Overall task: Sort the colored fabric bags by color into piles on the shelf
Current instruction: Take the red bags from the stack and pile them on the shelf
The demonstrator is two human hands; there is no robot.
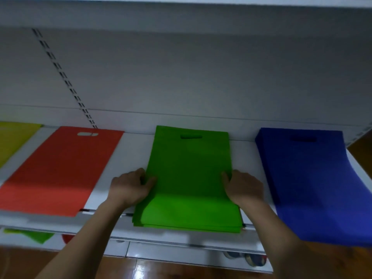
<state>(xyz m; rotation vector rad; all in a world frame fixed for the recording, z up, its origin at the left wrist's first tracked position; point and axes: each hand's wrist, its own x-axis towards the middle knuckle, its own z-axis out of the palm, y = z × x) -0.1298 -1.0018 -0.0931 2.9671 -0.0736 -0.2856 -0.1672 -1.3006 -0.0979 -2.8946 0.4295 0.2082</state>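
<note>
- On the white shelf (pixel 247 156), four colour piles lie in a row: yellow pile (pixel 14 139) at far left, red pile (pixel 60 170), green pile (pixel 191 178) at centre, blue pile (pixel 314 182) at right.
- Left hand (pixel 130 188) grips the green pile's left edge, the thumb lying on the top bag and the other fingers curled round the edge; the fingertips are hidden.
- Right hand (pixel 243 188) mirrors it on the right edge, fingers together and curled against the stack's side.
- Step in hand, as judged: squaring the green pile, both hands pressing its sides inward. Several layers show at its front edge, which overhangs the shelf lip.
- Next move, as judged: push the stack back so that its front edge sits on the shelf, keeping the layers aligned; then fetch any unsorted bag.
- Piles are well apart, none touching. The blue pile droops over the front edge; the yellow pile is cut off by the frame.
- Count: four piles, one per colour; two hands. Bags per pile cannot be counted.
- Below the shelf, a green scrap (pixel 34 236) and a red scrap (pixel 67 238) show, possibly bags not yet sorted; too blurred to be sure.
</note>
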